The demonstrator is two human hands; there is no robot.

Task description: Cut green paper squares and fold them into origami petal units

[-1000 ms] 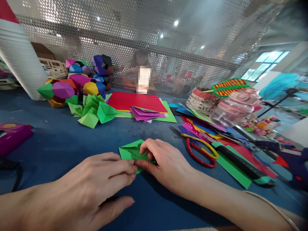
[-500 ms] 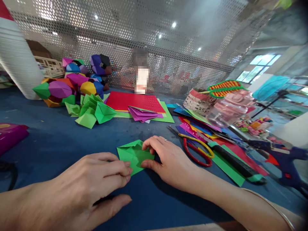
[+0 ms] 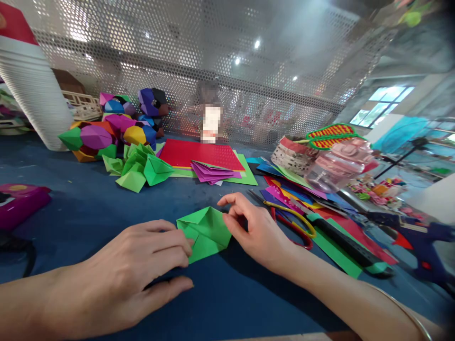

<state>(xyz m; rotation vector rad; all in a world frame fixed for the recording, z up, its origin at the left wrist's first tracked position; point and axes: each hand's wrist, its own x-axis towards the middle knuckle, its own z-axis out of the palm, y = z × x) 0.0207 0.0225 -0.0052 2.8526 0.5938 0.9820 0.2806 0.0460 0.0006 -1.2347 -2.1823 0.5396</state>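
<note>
Lifted off the green folded paper (image 3: 206, 232) since a second ago: right hand (image 3: 259, 232), fingers now loosely spread, thumb just touching the paper's right edge. Left hand (image 3: 142, 265) pressing its fingertips together on the left corner, pinning it flat on the blue bench (image 3: 88, 208). Several creases already made, shape not yet matching the finished green pieces (image 3: 142, 168) heaped further back. More folding apparently left.

Both hands (image 3: 142, 270) low, fingers curled
</note>
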